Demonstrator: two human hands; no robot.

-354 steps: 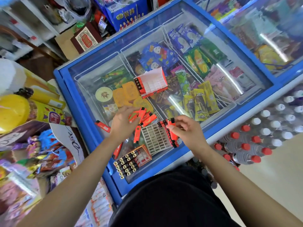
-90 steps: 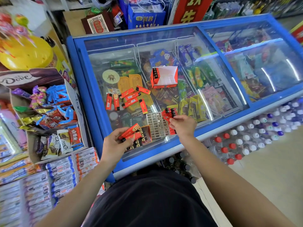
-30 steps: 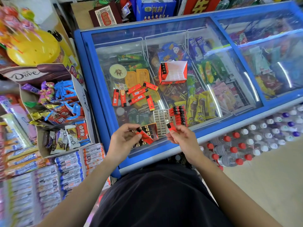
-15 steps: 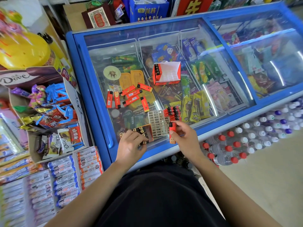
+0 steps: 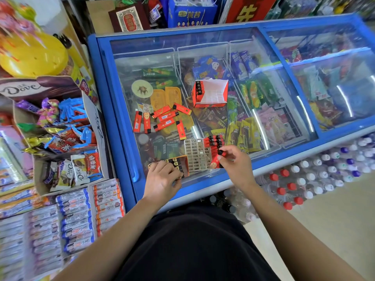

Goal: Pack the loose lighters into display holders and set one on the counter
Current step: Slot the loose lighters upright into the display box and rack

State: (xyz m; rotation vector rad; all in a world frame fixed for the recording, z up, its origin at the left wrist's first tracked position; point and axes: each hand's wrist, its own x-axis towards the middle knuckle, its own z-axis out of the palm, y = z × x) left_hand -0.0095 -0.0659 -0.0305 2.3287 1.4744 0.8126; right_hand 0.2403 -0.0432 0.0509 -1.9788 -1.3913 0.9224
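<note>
The left hand [image 5: 162,181] is curling its fingers over a small lighter box [image 5: 180,166] on the glass tabletop [image 5: 203,177]. Just right of the white grid holder [image 5: 195,154], the right hand [image 5: 236,165] is pinching a red lighter [image 5: 215,161].

Red loose lighters [image 5: 168,116] lie scattered beyond the part-filled white holder [image 5: 195,155].

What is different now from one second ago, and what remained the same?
The right hand carried its red lighter up to the grid tray's right side. The left hand, then holding a lighter, shows none now and has dropped onto the small box, gripping it. The loose lighters on the glass and the red-and-white box stayed.
</note>
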